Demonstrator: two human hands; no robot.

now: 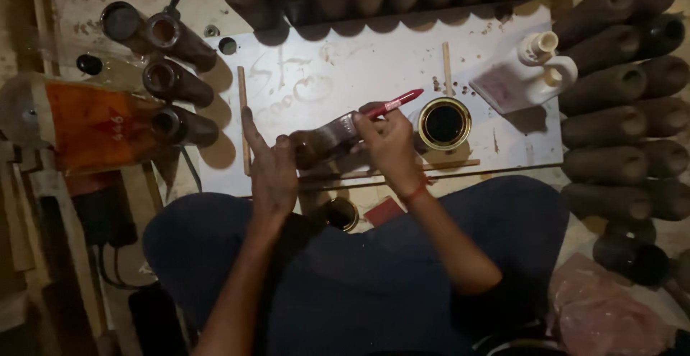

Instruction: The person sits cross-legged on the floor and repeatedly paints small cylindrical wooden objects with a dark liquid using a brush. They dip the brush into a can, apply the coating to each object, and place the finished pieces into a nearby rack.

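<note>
Pale board (374, 61) flat before crossed legs, ringed by rows of dark tubes (618, 83). White bottle (535, 72) lying on board's right part. Open tin (444, 123) of dark liquid just right of hands. Left hand (272, 173), forefinger stretched up, remaining fingers wrapped under brown tube (313, 146); tube's long axis near level, tilted slightly. Right hand (388, 144) pinching brush (374, 115), red handle pointing up-right, bristles down-left touching tube. Thin sticks (244, 119) on board.
</note>
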